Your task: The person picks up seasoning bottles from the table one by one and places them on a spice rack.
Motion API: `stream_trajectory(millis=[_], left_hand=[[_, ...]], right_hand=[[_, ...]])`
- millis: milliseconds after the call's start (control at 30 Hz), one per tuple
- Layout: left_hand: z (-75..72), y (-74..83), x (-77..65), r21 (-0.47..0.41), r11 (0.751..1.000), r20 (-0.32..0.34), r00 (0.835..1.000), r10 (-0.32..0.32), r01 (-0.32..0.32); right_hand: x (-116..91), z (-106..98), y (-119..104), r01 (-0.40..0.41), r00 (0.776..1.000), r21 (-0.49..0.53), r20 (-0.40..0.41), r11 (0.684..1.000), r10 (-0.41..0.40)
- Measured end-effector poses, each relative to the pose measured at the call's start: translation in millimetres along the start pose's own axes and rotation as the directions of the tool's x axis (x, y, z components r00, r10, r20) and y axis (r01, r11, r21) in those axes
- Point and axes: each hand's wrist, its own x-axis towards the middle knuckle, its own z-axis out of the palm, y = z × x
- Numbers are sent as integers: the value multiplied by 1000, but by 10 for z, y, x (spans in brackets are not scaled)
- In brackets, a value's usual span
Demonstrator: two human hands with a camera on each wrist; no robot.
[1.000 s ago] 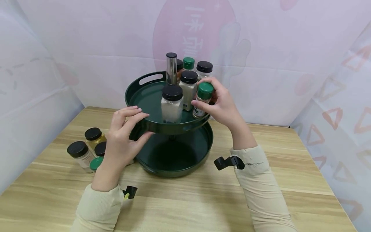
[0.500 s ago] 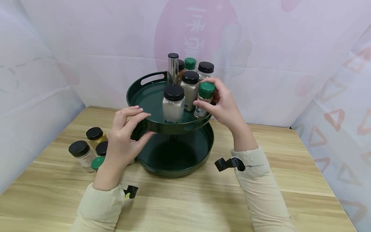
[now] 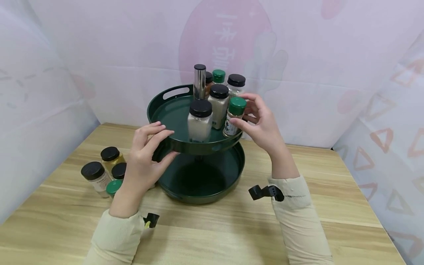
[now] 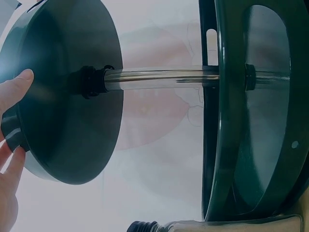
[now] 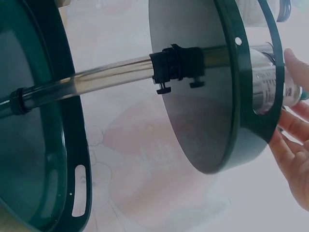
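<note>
On inspection, the left grip (image 3: 145,152) pinched the rim of the upper tray (image 3: 170,115), while the right grip (image 3: 261,125) had thumb and fingers curled about the green-capped jar (image 3: 229,128) on that tray, with a black-lidded jar (image 3: 200,128) between both grips and the surface (image 3: 198,235) below.

The left grip (image 4: 9,191) holds the upper tray (image 4: 63,125) by its edge; a shiny pole (image 4: 157,78) runs to the lower tray (image 4: 228,125), a dark-capped jar (image 4: 241,226) beside its rim.
</note>
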Motion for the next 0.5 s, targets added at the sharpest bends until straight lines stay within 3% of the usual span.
stream_trajectory(millis=[333,500], left_hand=[[-14,7,24,-11,1000,0,1000,-2,2],[-32,6,22,-13,999,3,999,-32,32]], right_hand=[[-230,-182,103,83,977,44,-200,996,-73],[-377,-265,207,68,967,122,-254,990,-35]])
